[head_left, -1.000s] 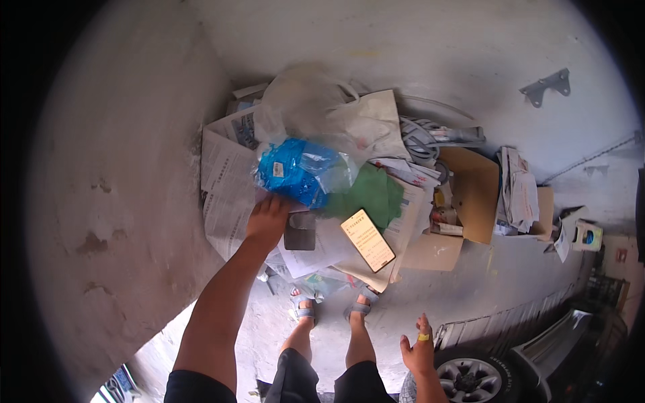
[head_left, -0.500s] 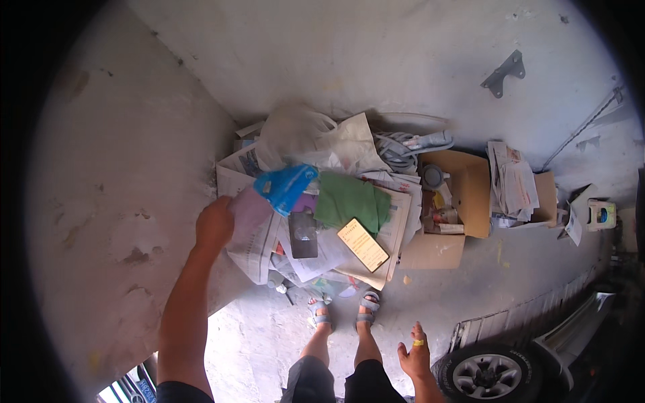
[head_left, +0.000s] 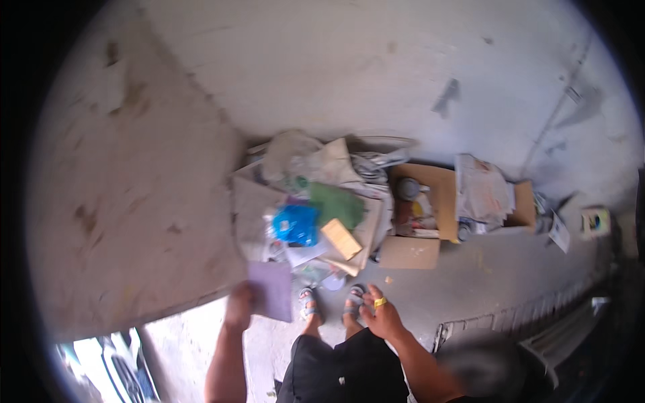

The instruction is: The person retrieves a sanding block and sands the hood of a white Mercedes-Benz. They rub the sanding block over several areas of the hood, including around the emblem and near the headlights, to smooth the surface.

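My left hand (head_left: 240, 307) is closed on the edge of a flat, light purple sheet (head_left: 274, 291), held low at the near left of a heap of papers. Past it, a crumpled blue plastic packet (head_left: 295, 226) lies on the heap. Beside the packet are a green cloth (head_left: 337, 205) and a phone (head_left: 341, 239) with a lit, yellowish screen. My right hand (head_left: 383, 317), a yellow band around one finger, hovers in front of my body with its fingers apart and nothing in them. Motion blurs the picture somewhat.
Right of the heap stands an open cardboard box (head_left: 440, 181) with cans and tubes inside. A second box (head_left: 521, 203) has newspapers (head_left: 482, 188) leaning on it. Walls rise at the left and back. A blurred wheel (head_left: 484, 363) and car panels (head_left: 571, 342) lie at the lower right.
My left hand has drawn the purple sheet back toward me, away from the heap. The blue packet now lies over the dark grey rectangle. My right hand has come up and inward.
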Motion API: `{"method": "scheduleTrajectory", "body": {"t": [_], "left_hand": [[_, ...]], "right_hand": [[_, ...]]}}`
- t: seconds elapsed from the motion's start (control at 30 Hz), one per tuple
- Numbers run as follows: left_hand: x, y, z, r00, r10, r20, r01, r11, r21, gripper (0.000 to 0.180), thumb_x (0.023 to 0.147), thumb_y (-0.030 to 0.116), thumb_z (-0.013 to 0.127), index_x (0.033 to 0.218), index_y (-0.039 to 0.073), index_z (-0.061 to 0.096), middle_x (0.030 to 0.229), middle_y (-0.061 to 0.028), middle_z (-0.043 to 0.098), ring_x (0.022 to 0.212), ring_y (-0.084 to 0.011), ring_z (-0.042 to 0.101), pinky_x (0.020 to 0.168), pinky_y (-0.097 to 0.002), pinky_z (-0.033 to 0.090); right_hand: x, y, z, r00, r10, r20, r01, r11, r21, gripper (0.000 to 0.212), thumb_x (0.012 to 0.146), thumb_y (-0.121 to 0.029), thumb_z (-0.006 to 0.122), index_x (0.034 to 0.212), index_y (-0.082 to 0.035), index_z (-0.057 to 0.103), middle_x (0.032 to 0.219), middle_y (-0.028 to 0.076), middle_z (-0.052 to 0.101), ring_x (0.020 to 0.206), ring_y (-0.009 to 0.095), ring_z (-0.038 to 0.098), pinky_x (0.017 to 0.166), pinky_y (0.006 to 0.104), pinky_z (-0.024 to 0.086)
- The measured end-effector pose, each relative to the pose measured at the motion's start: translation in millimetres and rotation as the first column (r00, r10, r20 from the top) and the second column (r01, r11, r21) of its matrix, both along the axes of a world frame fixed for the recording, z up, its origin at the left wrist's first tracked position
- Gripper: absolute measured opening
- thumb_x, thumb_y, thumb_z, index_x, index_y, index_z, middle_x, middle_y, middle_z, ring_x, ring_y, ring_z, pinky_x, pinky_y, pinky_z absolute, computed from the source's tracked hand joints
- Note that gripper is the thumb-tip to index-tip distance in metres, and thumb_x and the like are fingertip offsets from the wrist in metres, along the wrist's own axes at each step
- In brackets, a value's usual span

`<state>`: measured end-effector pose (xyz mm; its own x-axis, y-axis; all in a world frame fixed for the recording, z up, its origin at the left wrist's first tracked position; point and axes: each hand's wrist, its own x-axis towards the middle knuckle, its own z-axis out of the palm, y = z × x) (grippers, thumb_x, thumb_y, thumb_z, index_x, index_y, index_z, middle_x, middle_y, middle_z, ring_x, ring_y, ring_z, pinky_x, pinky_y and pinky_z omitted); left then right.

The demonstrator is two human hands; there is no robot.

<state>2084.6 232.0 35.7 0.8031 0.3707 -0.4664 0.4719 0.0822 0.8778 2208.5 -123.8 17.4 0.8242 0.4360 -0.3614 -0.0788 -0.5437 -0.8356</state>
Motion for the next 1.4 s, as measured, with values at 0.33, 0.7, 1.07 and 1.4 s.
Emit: {"method": "scheduleTrajectory", "body": {"t": [0.33,0.7,1.07,1.4], "left_hand": [[-74,-44,140,0.920,0.339,-0.196,-0.389,0.848,-0.359,0.043,0.084,0.001,0.047,0.125,-0.006,0.059,0.105,-0.0121,0.066,0.090,-0.0179,0.063,0.080,-0.0285,0.050],[-344,-48,159,0.677,0.734,-0.050,-0.647,0.561,-0.517,0.047,0.101,0.044,0.044,0.127,0.006,0.056,0.105,-0.0094,0.067,0.090,-0.0219,0.066,0.077,-0.0351,0.052],[-554,-71,180,0.091,0.936,0.341,-0.766,0.285,-0.577,0.023,0.093,0.013,0.067,0.111,0.001,0.062,0.097,-0.0033,0.067,0.085,-0.0085,0.061,0.078,-0.0258,0.050],[-666,-24,151,-0.192,0.944,0.269,-0.878,-0.044,-0.476,0.024,0.096,0.013,0.063,0.115,-0.001,0.058,0.102,-0.0051,0.064,0.089,-0.0109,0.059,0.082,-0.0274,0.051]], "right_hand": [[-27,116,166,0.084,0.539,0.838,-0.862,0.462,-0.211,0.051,0.085,-0.026,0.065,0.133,-0.014,0.054,0.134,0.004,0.058,0.131,0.025,0.048,0.112,0.0493,0.033],[-209,220,207,0.396,0.735,0.550,-0.917,0.281,0.284,0.064,0.085,0.000,0.068,0.142,-0.007,0.042,0.100,0.012,0.069,0.087,0.019,0.069,0.078,0.0308,0.053],[-449,330,223,0.099,0.948,-0.302,-0.553,0.305,0.776,0.078,0.089,-0.004,0.066,0.152,-0.011,0.021,0.125,0.011,0.058,0.112,0.018,0.055,0.099,0.0363,0.044],[-612,445,194,-0.240,0.874,-0.423,-0.654,0.177,0.736,0.079,0.088,-0.013,0.071,0.152,-0.007,0.024,0.129,0.010,0.049,0.118,0.019,0.051,0.101,0.0400,0.044]]}}
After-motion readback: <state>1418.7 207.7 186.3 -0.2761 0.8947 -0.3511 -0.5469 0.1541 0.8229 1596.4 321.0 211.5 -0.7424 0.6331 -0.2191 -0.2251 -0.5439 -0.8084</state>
